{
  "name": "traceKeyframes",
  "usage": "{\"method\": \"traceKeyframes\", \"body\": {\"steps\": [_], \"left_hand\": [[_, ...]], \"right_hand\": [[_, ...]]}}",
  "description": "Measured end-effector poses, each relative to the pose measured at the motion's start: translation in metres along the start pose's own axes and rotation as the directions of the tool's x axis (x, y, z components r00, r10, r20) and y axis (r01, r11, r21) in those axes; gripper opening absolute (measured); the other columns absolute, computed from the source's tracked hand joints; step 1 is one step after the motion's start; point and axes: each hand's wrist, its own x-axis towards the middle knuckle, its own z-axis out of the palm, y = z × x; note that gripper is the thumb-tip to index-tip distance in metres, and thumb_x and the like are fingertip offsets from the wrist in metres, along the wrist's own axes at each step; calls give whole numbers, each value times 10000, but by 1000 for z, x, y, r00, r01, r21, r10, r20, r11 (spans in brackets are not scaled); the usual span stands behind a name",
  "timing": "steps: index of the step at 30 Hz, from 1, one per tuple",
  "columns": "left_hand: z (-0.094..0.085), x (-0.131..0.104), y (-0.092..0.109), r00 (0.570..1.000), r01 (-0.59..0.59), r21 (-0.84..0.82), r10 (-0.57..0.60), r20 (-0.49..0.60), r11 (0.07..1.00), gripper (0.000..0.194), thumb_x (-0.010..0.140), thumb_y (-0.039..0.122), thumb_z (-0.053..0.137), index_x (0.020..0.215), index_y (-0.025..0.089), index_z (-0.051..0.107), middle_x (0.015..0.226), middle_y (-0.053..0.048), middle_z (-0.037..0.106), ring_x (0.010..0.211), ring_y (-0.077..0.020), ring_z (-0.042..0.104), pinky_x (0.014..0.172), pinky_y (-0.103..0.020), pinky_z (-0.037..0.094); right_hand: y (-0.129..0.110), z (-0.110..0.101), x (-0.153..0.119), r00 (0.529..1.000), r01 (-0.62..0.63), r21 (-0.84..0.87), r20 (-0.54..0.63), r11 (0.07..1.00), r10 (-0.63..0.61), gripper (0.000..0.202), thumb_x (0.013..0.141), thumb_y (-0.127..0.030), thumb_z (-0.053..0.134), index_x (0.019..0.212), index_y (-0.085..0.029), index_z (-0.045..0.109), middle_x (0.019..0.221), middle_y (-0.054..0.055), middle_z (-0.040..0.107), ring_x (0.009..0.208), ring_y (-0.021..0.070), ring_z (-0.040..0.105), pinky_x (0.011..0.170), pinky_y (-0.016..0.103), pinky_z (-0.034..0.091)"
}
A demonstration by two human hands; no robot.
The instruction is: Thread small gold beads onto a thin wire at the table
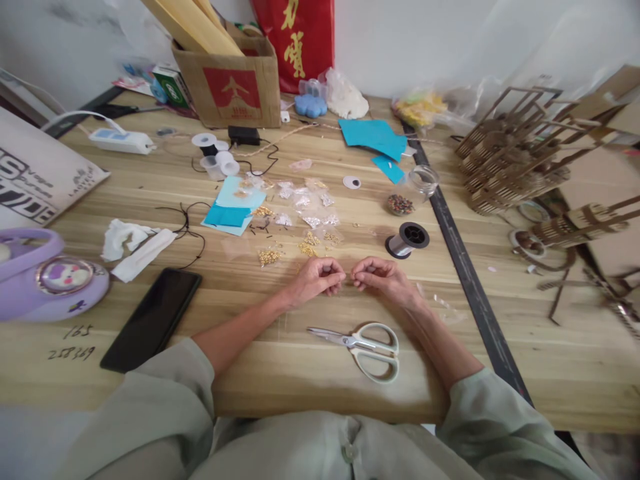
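Note:
My left hand (pixel 320 279) and my right hand (pixel 377 277) face each other over the wooden table, thumbs pinched against the fingers. Whatever sits in either pinch is too small to make out. Just beyond them lie small heaps of gold beads (pixel 269 257) and further gold bits (pixel 309 244). A spool of thin clear or silvery line (pixel 407 240) stands beyond my right hand. Nearer my body, scissors with pale handles (pixel 377 352) lie with their blades pointing left. Small clear bags of silvery pieces (pixel 313 217) are spread farther back.
A black phone (pixel 153 320) and a purple container (pixel 45 277) are on the left. Blue sheets (pixel 227 215) lie behind the phone. A glass jar (pixel 423 181) lies near dark beads (pixel 400 205). Wooden slatted baskets (pixel 515 163) crowd the right, past a black strip (pixel 463 280). A cardboard box (pixel 230 90) stands behind.

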Motion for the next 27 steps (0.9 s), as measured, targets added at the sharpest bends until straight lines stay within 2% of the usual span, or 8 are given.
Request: {"method": "traceKeyframes", "body": {"steps": [27], "left_hand": [[1,-1,2,1000,-4,-3,4,15,1000,232,782,331,626,755,108,568,601,-5,599,501,-63,547,489,-166,457]], "right_hand": [[1,0,0,999,27,-31,19,999,-27,248,674,-329,772,807,-157,652,743,31,687,653,125,637,627,255,527]]}}
